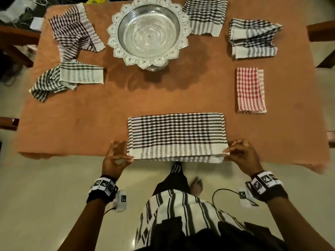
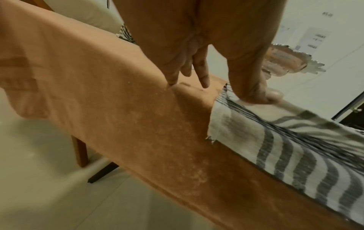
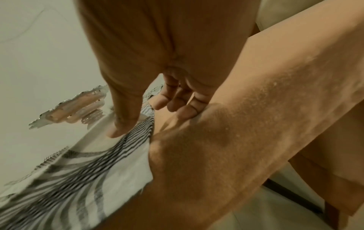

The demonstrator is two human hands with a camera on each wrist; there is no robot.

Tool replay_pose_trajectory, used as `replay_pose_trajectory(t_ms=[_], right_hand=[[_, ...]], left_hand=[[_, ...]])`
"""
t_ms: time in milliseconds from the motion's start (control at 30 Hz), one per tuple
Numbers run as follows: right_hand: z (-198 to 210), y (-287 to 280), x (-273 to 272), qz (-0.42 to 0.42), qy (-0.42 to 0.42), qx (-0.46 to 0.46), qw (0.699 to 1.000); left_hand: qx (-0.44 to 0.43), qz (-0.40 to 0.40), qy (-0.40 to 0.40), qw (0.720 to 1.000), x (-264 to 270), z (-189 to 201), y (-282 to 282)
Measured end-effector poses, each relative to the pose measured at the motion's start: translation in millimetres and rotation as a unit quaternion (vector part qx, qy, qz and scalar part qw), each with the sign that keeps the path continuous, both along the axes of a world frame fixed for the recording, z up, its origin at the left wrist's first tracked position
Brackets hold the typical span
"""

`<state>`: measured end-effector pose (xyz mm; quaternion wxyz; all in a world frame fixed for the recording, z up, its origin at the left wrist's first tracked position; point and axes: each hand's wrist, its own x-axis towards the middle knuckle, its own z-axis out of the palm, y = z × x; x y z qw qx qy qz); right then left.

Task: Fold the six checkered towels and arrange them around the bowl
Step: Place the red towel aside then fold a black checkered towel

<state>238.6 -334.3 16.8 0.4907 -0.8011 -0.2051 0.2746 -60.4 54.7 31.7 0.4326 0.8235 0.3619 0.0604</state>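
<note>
A black-and-white checkered towel (image 1: 176, 134), folded over, lies flat at the table's near edge. My left hand (image 1: 129, 158) pinches its near left corner; in the left wrist view the thumb (image 2: 256, 93) presses on the white border of the towel (image 2: 275, 140). At the near right corner my right hand (image 1: 226, 153) pinches it too, thumb (image 3: 122, 124) on the cloth (image 3: 88, 171), other fingers loose. The ornate silver bowl (image 1: 148, 33) stands at the far centre. Other towels: folded red (image 1: 250, 89), navy (image 1: 253, 38), black (image 1: 206, 15), rumpled maroon (image 1: 76, 31) and dark green (image 1: 67, 77).
An orange cloth covers the table (image 1: 90, 109) and hangs over its front edge. Wooden chairs (image 1: 16, 38) stand at the left and right sides. My striped clothing and a bare foot (image 1: 196, 185) are below the table edge on the pale tiled floor.
</note>
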Motion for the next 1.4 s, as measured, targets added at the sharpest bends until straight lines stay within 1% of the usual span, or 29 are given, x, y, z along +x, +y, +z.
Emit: replay_pose_trajectory(t_ms=[133,233,300,400,533,633,733,833,867,933,967,1033,1100,1167,1233,1300,1333,1400], right_hand=[[-2,-4,-10,0.027,-0.021,-0.025,0.999],[-3,-2,-12,0.043,-0.050,-0.043,0.997],[-3,-1,-12,0.054,-0.067,-0.060,0.994],[0,-1,-12,0.090,-0.124,-0.092,0.984],[3,-2,-14,0.125,-0.128,-0.100,0.979],[2,-2,-13,0.134,-0.139,-0.129,0.973],[17,0,-9,0.135,-0.185,-0.171,0.958],[52,16,-13,0.097,-0.247,-0.174,0.948],[61,29,-16,0.089,-0.255,-0.160,0.950],[67,61,-22,0.088,-0.238,-0.132,0.958],[65,81,-26,0.092,-0.228,-0.132,0.960],[53,124,-34,0.113,-0.224,-0.160,0.955],[33,161,-44,0.152,-0.234,-0.200,0.939],[7,181,-55,0.199,-0.253,-0.231,0.918],[-13,184,-60,0.229,-0.265,-0.256,0.901],[-21,176,-57,0.234,-0.288,-0.272,0.888],[-21,171,-53,0.223,-0.297,-0.280,0.885],[-20,162,-42,0.170,-0.292,-0.301,0.892]], left_hand=[[0.004,-0.009,0.023,1.000,-6,-2,5],[0.000,-0.022,0.023,1.000,-5,4,5],[-0.005,-0.014,0.024,1.000,-7,4,6],[-0.019,-0.003,0.019,1.000,-9,0,8],[-0.013,-0.035,0.015,0.999,-13,-7,11],[-0.006,-0.069,0.028,0.997,-17,-12,13],[-0.002,-0.081,0.048,0.996,-16,-5,10],[0.070,-0.066,0.016,0.995,-3,5,3],[0.099,-0.067,0.007,0.993,7,7,-2],[0.143,-0.072,0.016,0.987,36,9,-18],[0.159,-0.075,0.028,0.984,54,6,-29],[0.175,-0.088,0.049,0.979,92,-3,-51],[0.185,-0.117,0.076,0.973,122,-17,-67],[0.197,-0.146,0.116,0.963,135,-31,-71],[0.213,-0.156,0.152,0.952,139,-38,-67],[0.235,-0.158,0.170,0.944,136,-39,-62],[0.246,-0.149,0.171,0.942,133,-39,-58],[0.247,-0.118,0.176,0.945,126,-37,-44]])
